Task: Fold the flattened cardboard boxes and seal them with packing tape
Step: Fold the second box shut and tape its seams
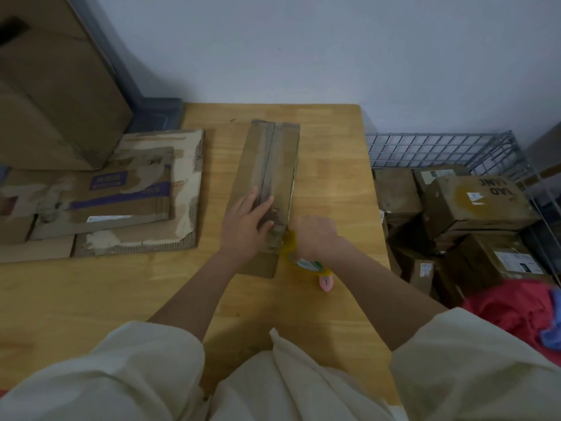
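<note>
Box (pixel 267 177): my left hand (pixel 246 226) is lying flat, pinning flaps shut; my right hand (pixel 315 235) is gripping tape roll (pixel 306 264) for sealing.

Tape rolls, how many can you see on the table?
1: a roll of packing tape beside the near end of the long box, under the right hand. Others could be hidden.

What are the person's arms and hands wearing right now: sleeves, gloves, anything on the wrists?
Both arms wear loose cream sleeves pushed up near the elbows, leaving the forearms bare. The left hand and right hand are bare: no gloves. No watch, rings or bands visible.
</note>
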